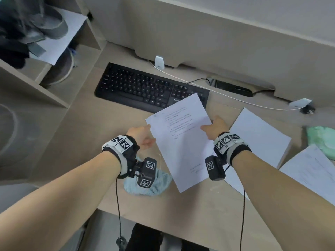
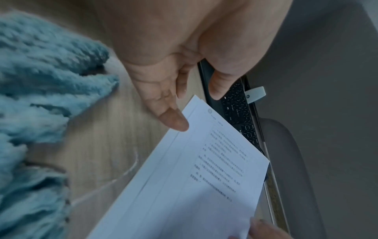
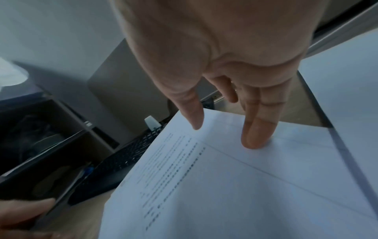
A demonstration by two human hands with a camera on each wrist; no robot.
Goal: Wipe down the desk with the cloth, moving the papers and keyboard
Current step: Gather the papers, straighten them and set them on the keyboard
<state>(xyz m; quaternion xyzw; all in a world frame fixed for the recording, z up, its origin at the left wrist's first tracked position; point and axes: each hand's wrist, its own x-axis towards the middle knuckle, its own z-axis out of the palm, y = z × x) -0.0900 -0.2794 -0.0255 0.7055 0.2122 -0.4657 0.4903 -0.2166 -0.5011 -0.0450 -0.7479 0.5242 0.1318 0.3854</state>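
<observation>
Head view shows your two hands on one stack of printed papers [image 1: 181, 142], lifted off the desk [image 1: 87, 127] and tilted. Your right hand [image 1: 215, 126] pinches the stack's edge, thumb on top; in the right wrist view its fingers [image 3: 257, 134] lie along the sheets. Your left hand [image 1: 142, 135] meets the opposite edge; in the left wrist view its thumb tip [image 2: 175, 121] touches the corner, fingers relaxed and spread, so whether it truly grips is unclear.

The blue cloth [image 1: 155, 185] lies crumpled on the desk just below your left wrist, held by neither hand. The black keyboard [image 1: 145, 87] sits beyond both hands, its right end under the stack's far corner, apparently not yet moved. Right of your right hand, two more piles of white sheets [image 1: 261, 136] rest on the desk, with a pale green cloth [image 1: 320, 138] further right.

By my judgement you are early on: the papers are only being cleared. Faint streaks near the blue cloth might be wiping marks, but most of the surface, and the patch under the keyboard, looks left to wipe.
</observation>
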